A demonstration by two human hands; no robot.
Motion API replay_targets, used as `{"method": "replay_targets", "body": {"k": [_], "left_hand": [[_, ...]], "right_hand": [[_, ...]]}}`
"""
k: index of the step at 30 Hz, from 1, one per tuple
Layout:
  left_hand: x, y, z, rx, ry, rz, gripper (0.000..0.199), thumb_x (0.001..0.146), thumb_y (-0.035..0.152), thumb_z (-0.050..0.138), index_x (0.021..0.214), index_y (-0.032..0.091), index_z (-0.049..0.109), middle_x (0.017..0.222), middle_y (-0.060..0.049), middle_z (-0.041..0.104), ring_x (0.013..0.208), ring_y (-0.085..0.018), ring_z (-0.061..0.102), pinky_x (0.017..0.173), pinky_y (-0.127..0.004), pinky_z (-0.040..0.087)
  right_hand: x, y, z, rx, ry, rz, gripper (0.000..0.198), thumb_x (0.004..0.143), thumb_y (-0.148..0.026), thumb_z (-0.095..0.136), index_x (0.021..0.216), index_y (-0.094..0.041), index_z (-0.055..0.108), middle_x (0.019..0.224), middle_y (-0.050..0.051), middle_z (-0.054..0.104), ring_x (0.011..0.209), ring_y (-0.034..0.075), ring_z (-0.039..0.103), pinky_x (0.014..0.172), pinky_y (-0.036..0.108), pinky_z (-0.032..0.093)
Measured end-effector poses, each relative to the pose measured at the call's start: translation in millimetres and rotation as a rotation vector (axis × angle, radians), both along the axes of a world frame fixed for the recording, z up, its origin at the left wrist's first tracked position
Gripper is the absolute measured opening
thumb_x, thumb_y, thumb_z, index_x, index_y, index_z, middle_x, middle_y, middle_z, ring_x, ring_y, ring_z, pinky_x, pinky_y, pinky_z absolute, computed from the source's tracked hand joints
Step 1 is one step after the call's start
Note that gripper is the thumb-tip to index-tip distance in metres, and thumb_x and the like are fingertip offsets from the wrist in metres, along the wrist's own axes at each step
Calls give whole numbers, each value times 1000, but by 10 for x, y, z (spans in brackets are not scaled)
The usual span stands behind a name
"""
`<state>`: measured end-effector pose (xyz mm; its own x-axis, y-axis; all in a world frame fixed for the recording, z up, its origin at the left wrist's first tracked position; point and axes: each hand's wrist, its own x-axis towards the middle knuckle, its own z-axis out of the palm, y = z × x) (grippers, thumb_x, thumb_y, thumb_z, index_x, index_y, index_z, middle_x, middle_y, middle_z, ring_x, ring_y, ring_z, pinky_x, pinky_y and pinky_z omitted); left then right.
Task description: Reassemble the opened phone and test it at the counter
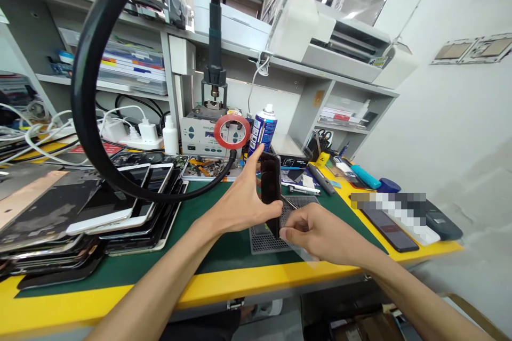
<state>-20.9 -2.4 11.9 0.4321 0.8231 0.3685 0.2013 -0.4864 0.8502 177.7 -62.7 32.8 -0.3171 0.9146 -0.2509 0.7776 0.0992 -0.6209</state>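
Note:
A dark phone (271, 184) is held up on edge above the bench, its glossy black face toward me. My left hand (250, 200) grips it by the sides, with the thumb and fingers around it. Close to the phone's lower right edge, my right hand (310, 229) is closed with its fingertips pinched. A thin metal tool (288, 202) pokes out from the right hand toward the phone; its exact kind is hidden. Below that hand hangs a strip of clear film (307, 253). Beneath both hands lies a grey perforated mat (266, 245).
Stacked phones and tablets (132, 208) fill the left side. A black hose (86, 90) arcs overhead near a red tape roll (232, 132). Behind stand a blue spray can (264, 128) and a control box (200, 130). More phones (390, 229) lie along the right edge.

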Motion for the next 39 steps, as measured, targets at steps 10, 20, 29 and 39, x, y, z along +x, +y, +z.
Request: {"method": "replay_targets", "body": {"k": [10,20,29,39], "left_hand": [[9,9,29,-120,-55,-73,108,75,21,72,159,36,6,143,-14,45,94,-21,64,71,-33,56],[23,20,56,-136,-52,-97,108,73,19,72,159,35,7,144,-14,44,95,-20,63,71,-30,56],[14,27,71,-137,-29,-116,109,73,17,70,159,33,6,138,-13,49,94,-19,63,72,-30,54],[36,57,49,-179,-78,-122,110,72,15,70,159,38,5,146,-15,42,97,-21,64,71,-32,55]], "right_hand": [[-95,-15,38,204,-100,-21,21,82,-26,56,62,-19,59,53,-5,43,51,10,34,47,23,24],[-89,12,18,183,-56,-64,17,76,-25,57,64,-18,67,50,-6,47,50,10,39,47,22,28],[-78,21,36,144,-9,-65,19,77,-24,56,62,-17,66,49,-5,50,45,9,40,45,23,29],[-78,44,17,98,33,-70,18,78,-23,56,68,-17,70,50,-4,57,42,9,46,44,22,33]]}}
